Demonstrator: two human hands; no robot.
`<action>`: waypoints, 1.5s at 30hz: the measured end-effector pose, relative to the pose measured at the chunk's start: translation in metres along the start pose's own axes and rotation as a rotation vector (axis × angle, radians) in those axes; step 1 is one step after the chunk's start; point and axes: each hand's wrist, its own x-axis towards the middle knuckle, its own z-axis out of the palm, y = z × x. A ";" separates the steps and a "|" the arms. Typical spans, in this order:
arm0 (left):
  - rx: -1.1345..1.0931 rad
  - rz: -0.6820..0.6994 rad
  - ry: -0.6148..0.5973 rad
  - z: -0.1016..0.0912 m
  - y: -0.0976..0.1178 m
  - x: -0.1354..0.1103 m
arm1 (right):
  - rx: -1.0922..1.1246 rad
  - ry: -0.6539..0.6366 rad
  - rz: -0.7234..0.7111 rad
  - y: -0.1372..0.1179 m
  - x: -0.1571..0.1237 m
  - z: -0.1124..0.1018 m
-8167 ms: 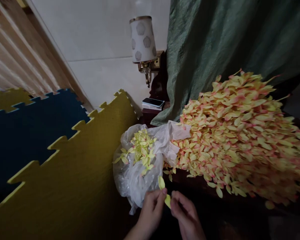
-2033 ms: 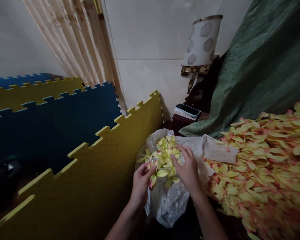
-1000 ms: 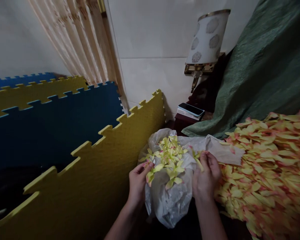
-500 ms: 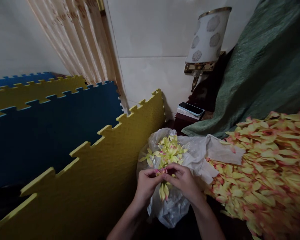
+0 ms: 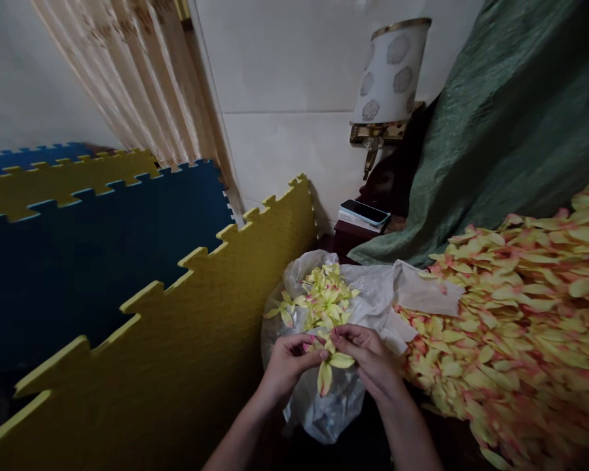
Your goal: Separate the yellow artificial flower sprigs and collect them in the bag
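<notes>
1. Flower [image 5: 326,374]: lower centre of the frame; petals yellow-green, smooth, pointed, pink at one tip; one hangs downward, one extends right.
2. Left hand [image 5: 290,364]: thumb and fingers pinch the flower from the left.
3. Right hand [image 5: 369,358]: fingertips close on its upper right part.
4. Plastic bag [image 5: 331,409]: below, crumpled, translucent, bearing similar loose blooms [image 5: 328,297].
5. Heap of yellow-pink blossoms [image 5: 525,327]: right side.

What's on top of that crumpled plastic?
A small heap of yellow flowers lies on the crumpled plastic. The left hand and right hand cover part of the plastic. Whatever the flowers cover is hidden.
</notes>
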 end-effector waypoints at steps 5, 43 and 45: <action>-0.077 0.007 0.068 0.006 -0.003 0.000 | -0.068 0.086 -0.107 0.009 -0.007 0.003; -0.113 0.052 0.021 0.007 -0.001 0.017 | -0.199 0.166 -0.222 0.008 0.018 -0.001; -0.122 0.043 0.106 0.006 -0.004 0.018 | -0.147 0.288 -0.252 0.010 0.017 -0.007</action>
